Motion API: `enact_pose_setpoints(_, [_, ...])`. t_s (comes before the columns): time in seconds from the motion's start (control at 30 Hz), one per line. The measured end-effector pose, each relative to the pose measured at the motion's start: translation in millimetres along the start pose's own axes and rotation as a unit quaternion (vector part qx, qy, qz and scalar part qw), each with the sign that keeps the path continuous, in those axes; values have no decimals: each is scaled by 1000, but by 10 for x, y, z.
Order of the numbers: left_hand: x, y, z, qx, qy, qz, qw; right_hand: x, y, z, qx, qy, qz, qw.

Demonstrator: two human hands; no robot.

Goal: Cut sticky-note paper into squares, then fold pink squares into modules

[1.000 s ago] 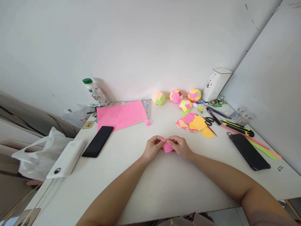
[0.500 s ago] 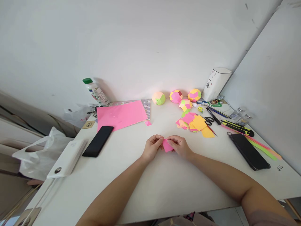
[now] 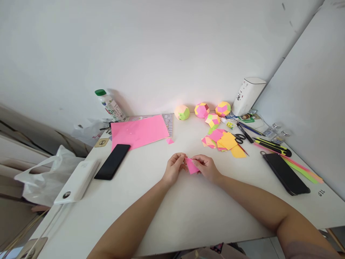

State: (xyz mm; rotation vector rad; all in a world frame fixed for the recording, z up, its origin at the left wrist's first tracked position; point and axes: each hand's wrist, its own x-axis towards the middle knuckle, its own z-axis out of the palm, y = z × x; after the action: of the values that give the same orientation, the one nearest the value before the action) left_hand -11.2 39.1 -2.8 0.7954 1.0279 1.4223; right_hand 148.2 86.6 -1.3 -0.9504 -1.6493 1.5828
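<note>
Between my hands, above the white table, is a small pink piece of paper (image 3: 192, 167). My right hand (image 3: 207, 167) pinches its right side, thumb on top. At the upper left corner of the paper, my left hand (image 3: 175, 166) is closed, with thumb and index finger together at the edge. A small folded pink paper piece (image 3: 169, 141) lies beyond my left hand. Past my right hand is a pile of yellow, pink and orange paper pieces (image 3: 219, 139), with black-handled scissors (image 3: 239, 138) beside it.
Several multicoloured paper balls (image 3: 202, 110) stand by the wall. On the left are a pink sheet (image 3: 140, 131), a black phone (image 3: 112, 162), a white power bank (image 3: 77, 181) and a green-capped bottle (image 3: 110, 106). A black case (image 3: 285, 173) and a cutter (image 3: 272, 146) lie right.
My left fingers have shifted slightly left at the paper's corner, and more of the pink paper shows. My right hand keeps its hold almost in place.
</note>
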Motion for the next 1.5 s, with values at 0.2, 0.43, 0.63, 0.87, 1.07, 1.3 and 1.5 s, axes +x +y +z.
enact_pose_setpoints(0.2, [-40,12,44,72,-16,-23,997,-2,-14,3,-20,-18,-20,999])
enact_pose_setpoints(0.43, [-1,-21,11,32,22,-26,999,3,-7,2,-6,-9,-9,1000])
enact_pose_setpoints(0.63, [31,8,-14,-22,47,-16,998,18,23,-14,10,2,11,1000])
enact_pose_setpoints(0.87, [-2,-2,8,68,-13,-18,997,4,-11,-10,1,-15,0,1000])
enact_pose_setpoints(1.07, [-26,-9,6,134,-41,-12,990,0,-38,0,-61,-12,-47,997])
enact_pose_setpoints(1.3, [-37,-18,18,110,-23,-17,994,-13,-69,3,-48,-14,-34,998])
enact_pose_setpoints(1.5, [18,-20,-13,4,31,-26,999,18,-26,-15,58,3,15,998])
